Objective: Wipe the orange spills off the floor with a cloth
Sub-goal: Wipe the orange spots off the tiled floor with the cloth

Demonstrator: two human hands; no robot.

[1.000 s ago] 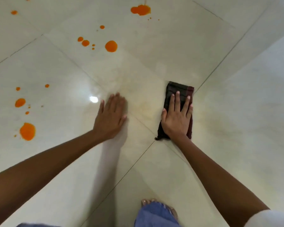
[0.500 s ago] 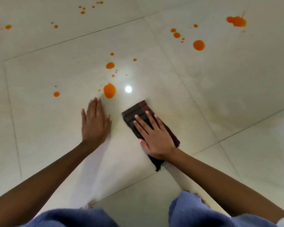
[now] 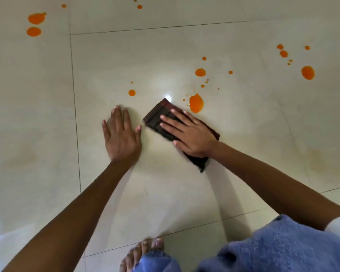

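Pale tiled floor [image 3: 165, 193], spattered orange. Presses cloth [image 3: 157, 117] flat under straight-fingered right hand [image 3: 190, 135], long axis slanting up-left; nearest spill [image 3: 196, 103] just off its little-finger side. Braces with flat left hand [image 3: 122, 138], farther away.

Cloth [image 3: 157, 116] lay flat on floor [image 3: 165, 193], right hand [image 3: 190, 134] spread on top. Left hand [image 3: 122, 136] flat on floor, just left of cloth. Nearest spill [image 3: 196, 103] just beyond cloth's right edge; other spills [image 3: 308, 73] scattered farther out.

Bare floor [image 3: 263, 134] right of cloth [image 3: 155, 116] — left hand [image 3: 122, 138] blocks its left.
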